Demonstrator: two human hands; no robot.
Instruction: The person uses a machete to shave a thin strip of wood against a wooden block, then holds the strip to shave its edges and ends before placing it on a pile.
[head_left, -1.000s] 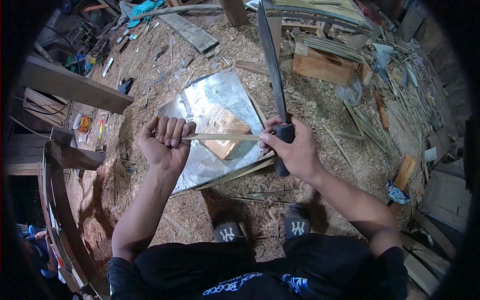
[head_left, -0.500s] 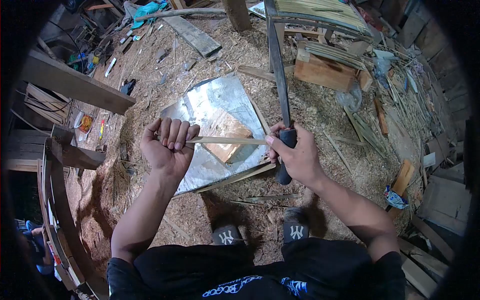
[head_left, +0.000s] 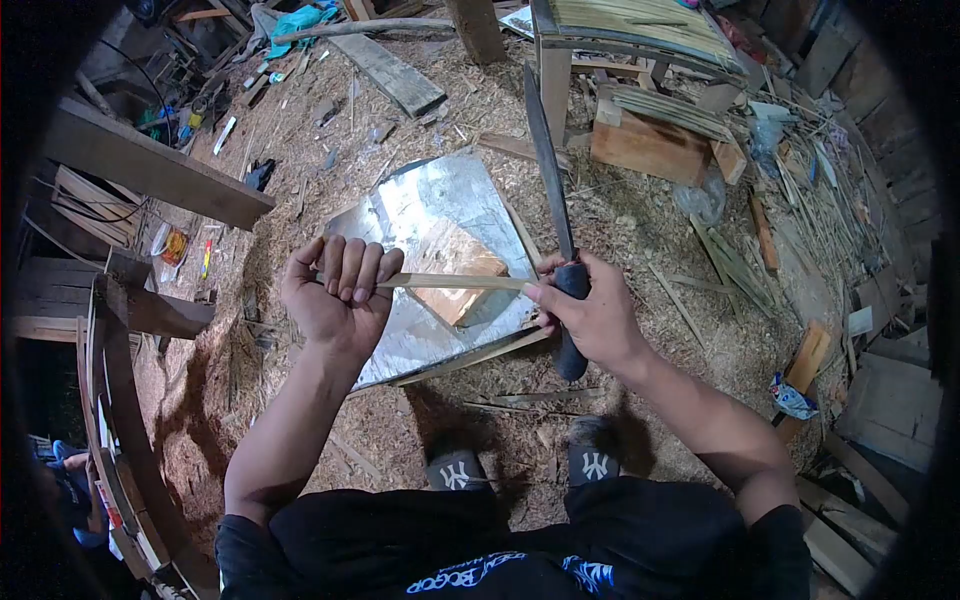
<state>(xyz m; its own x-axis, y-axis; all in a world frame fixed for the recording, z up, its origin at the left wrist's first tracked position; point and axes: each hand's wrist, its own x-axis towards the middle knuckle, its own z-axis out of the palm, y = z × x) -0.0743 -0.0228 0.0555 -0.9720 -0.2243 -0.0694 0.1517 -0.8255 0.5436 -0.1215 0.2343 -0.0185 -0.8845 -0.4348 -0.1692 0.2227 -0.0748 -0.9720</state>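
Note:
A thin, pale strip of wood or bamboo (head_left: 455,282) is stretched level between my two hands. My left hand (head_left: 343,285) is closed, palm up, with its fingers curled over the strip's left end. In my right hand (head_left: 598,312) is the dark handle of a machete (head_left: 552,160), its long blade pointing away from me and leaning slightly left. The thumb of that same hand presses on the strip's right end, beside the handle. Beneath the strip, a wooden block (head_left: 460,265) lies on a shiny metal-covered board (head_left: 435,190) on the ground.
Wood shavings (head_left: 350,440) cover the ground around my feet. A beam (head_left: 160,165) and a curved wooden frame (head_left: 120,400) stand at left. Back right are a slatted bench (head_left: 640,25) and a wooden box (head_left: 650,140). Part of another person (head_left: 75,490) shows at lower left.
The machete's blade tip has dropped from the frame's top edge, and its handle has shifted slightly down. Both hands keep their hold on the strip, almost in the same place.

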